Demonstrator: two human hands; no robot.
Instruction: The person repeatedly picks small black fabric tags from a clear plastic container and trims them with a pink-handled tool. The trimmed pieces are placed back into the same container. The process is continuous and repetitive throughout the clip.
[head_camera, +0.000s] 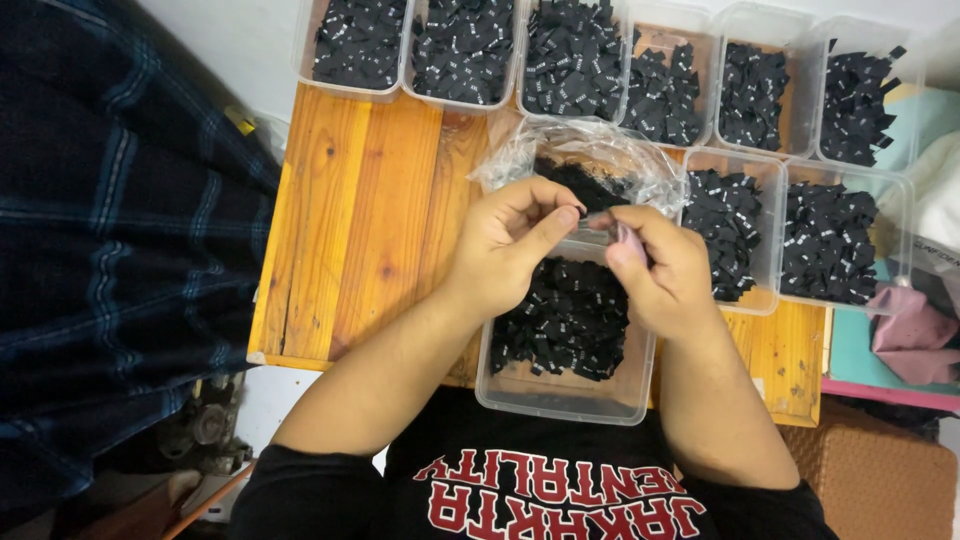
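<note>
Wooden slats of an orange-brown tabletop (365, 210) carry everything, with white floor showing past its far edge. At the middle of the near edge stands a clear plastic tub (560, 395), partly overhanging toward the person's black shirt, with a heap of small black fabric labels (565, 320) lying inside it. Both hands meet just above this tub. The left hand (515, 245) pinches its thumb and forefinger together on a small item, and the right hand (660, 265) closes its fingertips on the same spot from the other side; what they grip is too small to name for certain, though it looks like one of the black labels or the edge of the bag. Directly beyond the fingers lies a crumpled clear plastic bag (590, 150) with more black labels inside, touching the tub's far rim.

To the right of the bag stand two more clear tubs (800, 235) of black labels, side by side near the right edge. Along the far edge runs a row of six similar tubs (600, 60), all filled with the same labels. Dark blue plaid cloth (110, 240) lies off the left edge, and pink fabric (910, 335) lies off the right edge.
</note>
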